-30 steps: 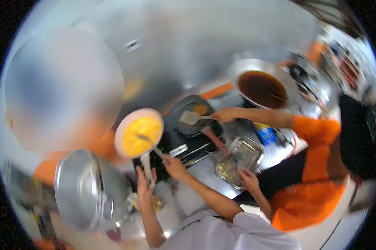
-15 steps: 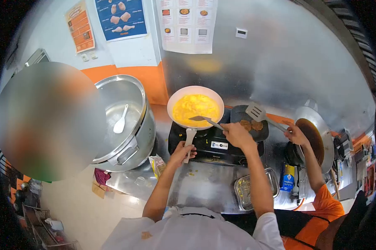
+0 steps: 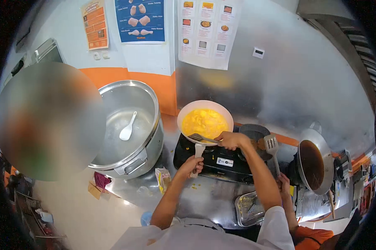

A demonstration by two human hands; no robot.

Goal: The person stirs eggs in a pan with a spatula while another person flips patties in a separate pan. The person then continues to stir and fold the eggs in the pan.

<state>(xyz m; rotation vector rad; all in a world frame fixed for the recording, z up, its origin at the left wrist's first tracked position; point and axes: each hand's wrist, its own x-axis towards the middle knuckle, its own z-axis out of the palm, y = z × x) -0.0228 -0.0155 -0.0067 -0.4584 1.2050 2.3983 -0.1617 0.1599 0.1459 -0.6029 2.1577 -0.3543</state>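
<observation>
A pale pan (image 3: pixel 182 118) with yellow egg (image 3: pixel 206 121) in it sits on the black stove (image 3: pixel 188 152). My left hand (image 3: pixel 192 166) is wrapped round the pan's light handle (image 3: pixel 199 151). In my right hand (image 3: pixel 231 140) is a dark spatula (image 3: pixel 200 138), its blade at the near edge of the egg. Right of it, a small dark pan (image 3: pixel 252 130) holds brown patties (image 3: pixel 261 144), partly hidden by my right arm.
A co-worker's hand (image 3: pixel 283 183) holds a slotted turner (image 3: pixel 271 146) at the right. Beyond stands a wok (image 3: pixel 312 162) of brown liquid. A large metal pot (image 3: pixel 152 141) with a white paddle (image 3: pixel 126 131) stands left. A wire-racked tray (image 3: pixel 248 208) lies near my right arm.
The spatula has moved to the near side of the pan, lying flatter. The co-worker's hand and slotted turner have drawn back toward the near side. The view has shifted.
</observation>
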